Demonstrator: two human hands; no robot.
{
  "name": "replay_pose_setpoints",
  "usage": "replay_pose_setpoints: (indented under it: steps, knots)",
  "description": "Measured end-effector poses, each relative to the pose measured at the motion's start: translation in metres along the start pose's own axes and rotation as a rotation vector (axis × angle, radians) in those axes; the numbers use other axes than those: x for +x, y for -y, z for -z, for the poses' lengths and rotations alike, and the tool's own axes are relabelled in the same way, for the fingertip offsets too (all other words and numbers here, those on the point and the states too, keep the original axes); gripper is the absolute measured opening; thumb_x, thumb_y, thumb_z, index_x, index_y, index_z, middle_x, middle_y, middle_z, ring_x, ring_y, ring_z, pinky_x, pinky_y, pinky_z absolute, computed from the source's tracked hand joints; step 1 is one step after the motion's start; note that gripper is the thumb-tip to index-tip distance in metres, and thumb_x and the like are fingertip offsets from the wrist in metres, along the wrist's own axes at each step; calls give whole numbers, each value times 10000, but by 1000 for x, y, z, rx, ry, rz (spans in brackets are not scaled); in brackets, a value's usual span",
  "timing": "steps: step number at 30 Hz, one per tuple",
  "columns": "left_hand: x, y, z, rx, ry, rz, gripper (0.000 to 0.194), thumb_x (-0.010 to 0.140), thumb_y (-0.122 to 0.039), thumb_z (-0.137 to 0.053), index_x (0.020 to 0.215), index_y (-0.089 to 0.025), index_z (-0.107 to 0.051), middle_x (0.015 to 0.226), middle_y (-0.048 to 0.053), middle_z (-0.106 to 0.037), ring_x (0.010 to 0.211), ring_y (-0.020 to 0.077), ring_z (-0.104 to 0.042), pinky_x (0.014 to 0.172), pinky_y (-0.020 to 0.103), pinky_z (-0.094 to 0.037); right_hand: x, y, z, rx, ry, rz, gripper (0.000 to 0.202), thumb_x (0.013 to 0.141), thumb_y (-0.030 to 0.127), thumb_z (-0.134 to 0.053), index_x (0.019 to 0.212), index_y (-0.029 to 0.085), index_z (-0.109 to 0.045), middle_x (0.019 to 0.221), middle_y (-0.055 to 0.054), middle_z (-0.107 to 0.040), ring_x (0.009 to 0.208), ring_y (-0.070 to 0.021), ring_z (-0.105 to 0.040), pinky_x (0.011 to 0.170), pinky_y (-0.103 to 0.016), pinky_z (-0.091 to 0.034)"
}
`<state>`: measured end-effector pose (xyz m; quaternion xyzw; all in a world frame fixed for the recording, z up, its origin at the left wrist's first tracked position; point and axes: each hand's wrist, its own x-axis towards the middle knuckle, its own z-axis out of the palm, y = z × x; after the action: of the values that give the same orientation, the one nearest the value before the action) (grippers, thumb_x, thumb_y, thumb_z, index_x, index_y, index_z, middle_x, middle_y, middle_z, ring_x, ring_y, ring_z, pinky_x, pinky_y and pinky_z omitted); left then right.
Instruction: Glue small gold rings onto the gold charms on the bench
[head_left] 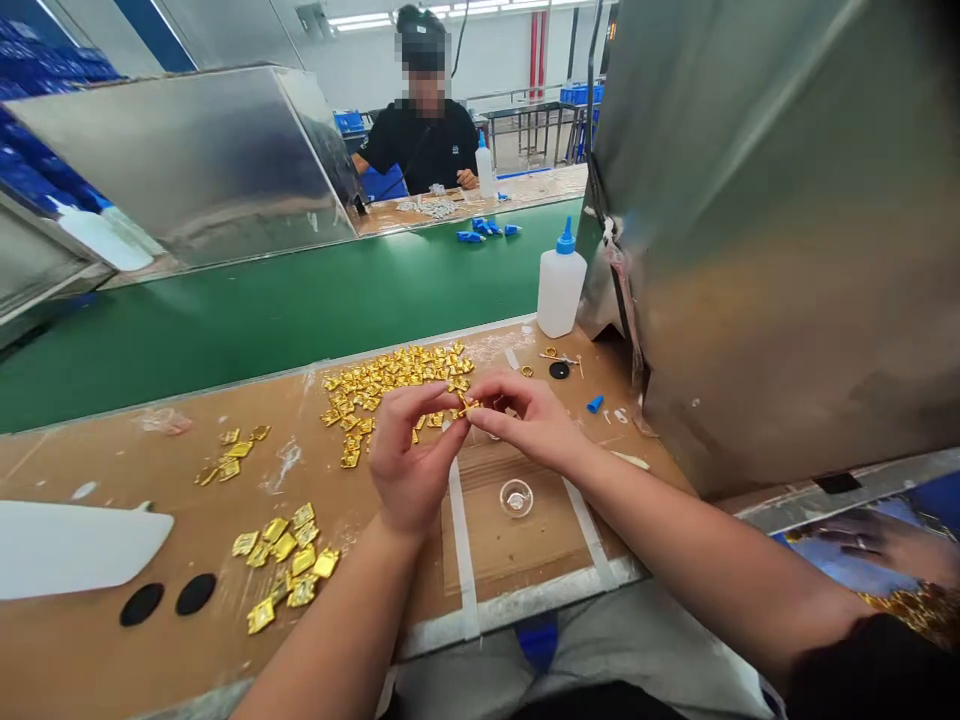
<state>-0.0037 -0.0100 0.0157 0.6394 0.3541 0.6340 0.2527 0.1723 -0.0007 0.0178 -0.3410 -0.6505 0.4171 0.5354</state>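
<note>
Both my hands meet above the workbench, fingertips pinched round one small gold piece [466,406]. My left hand [411,455] grips it between thumb and fingers from the left. From the right, my right hand [529,418] pinches the same piece; its exact shape is partly covered by the fingers. Just behind my hands lies a wide spread of gold pieces [390,380]. A second group of square gold pieces [300,555] is beside my left forearm, and a few more gold pieces [236,450] lie farther left. Below my right hand stands a small clear cup [517,498].
A white squeeze bottle [561,290] with a blue cap stands at the right, near a metal housing [787,250]. Black discs [196,594] lie at the left front. Beyond the bench runs a green belt [300,300] carrying several blue-tipped items; a person [424,145] sits across it.
</note>
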Motion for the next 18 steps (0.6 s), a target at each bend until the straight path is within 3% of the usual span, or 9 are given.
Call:
replay_pose_setpoints:
  steps: [3, 7, 12, 18]
  knots:
    - [2, -3, -2, -132, 16, 82, 470, 768, -157, -904, 1176, -308, -725, 965, -5, -740, 921, 178, -705, 957, 335, -523, -3, 4, 0, -41, 13, 49, 350, 888, 403, -788, 1151, 193, -691, 1024, -37, -677, 840, -134, -604, 742, -291, -501]
    - [4, 0, 0, -279, 104, 100, 482, 750, -141, -916, 1163, -311, -735, 926, -11, -734, 870, 151, -692, 888, 283, -537, -6, 8, -1, -73, 4, 218, 432, 878, 420, -808, 1226, 213, -656, 1042, -44, -651, 864, -153, -592, 733, -303, -510]
    - [6, 0, 0, -355, 146, 25, 448, 757, -126, -909, 1132, -320, -759, 891, -15, -715, 874, 146, -648, 846, 259, -525, -10, 13, -1, -117, -50, 397, 312, 873, 346, -826, 1106, 225, -657, 1026, -29, -627, 841, -149, -571, 715, -299, -495]
    - [5, -4, 2, -294, 198, -79, 462, 796, -111, -877, 1172, -350, -758, 886, -9, -710, 880, 169, -621, 826, 294, -502, -10, 15, -1, -120, -43, 456, 272, 866, 310, -834, 1023, 222, -630, 960, -13, -624, 847, -156, -568, 703, -294, -488]
